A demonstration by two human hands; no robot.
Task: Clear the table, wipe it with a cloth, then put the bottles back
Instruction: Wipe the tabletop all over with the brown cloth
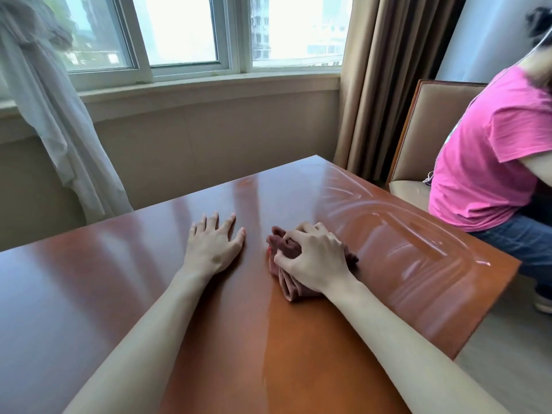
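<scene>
A person in a pink shirt (490, 162) is sitting on a beige chair (433, 127) off the table's right edge. Brown curtains (382, 85) are hanging beside the window (179, 34); a sheer curtain (50, 115) is drooping left.

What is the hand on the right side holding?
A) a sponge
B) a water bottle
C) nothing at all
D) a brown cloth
D: the right hand has its fingers curled round a bunched brown cloth and holds it down on the wooden table, while the left hand lies flat beside it.
</scene>
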